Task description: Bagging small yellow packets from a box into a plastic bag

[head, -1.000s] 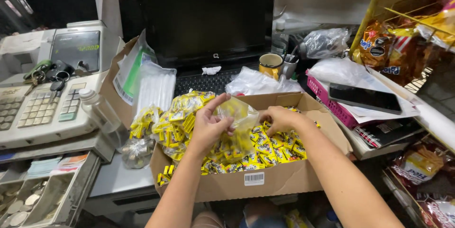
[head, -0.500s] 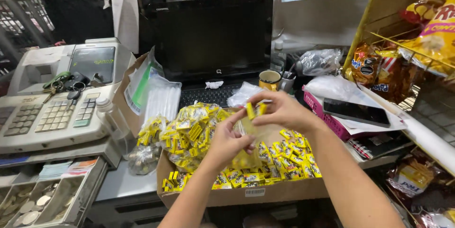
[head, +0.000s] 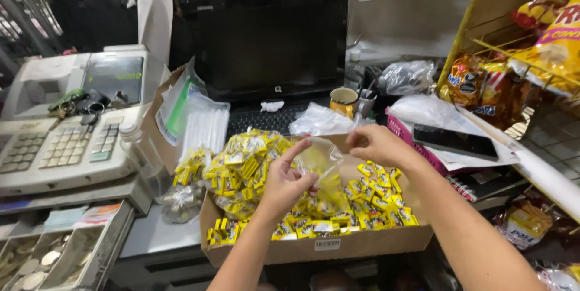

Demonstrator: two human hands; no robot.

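Cash register point(head: 66, 146) sits at 9 o'clock. Filled candy bags point(head: 241, 167) are piled in the cardboard box point(head: 314, 245), loose yellow candies point(head: 374, 203) remain, so roughly partway through bagging. Left hand point(head: 284, 182) and right hand point(head: 377, 145) each pinch the clear bag point(head: 320, 164), mouth pointing 12 o'clock, long axis about vertical over the box.

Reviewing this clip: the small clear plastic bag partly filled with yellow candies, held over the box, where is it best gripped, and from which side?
Grip the clear bag by its empty upper rim, from above on both sides, as the left hand and right hand do. The candies weigh down the bottom, so it hangs mouth-up over the cardboard box.
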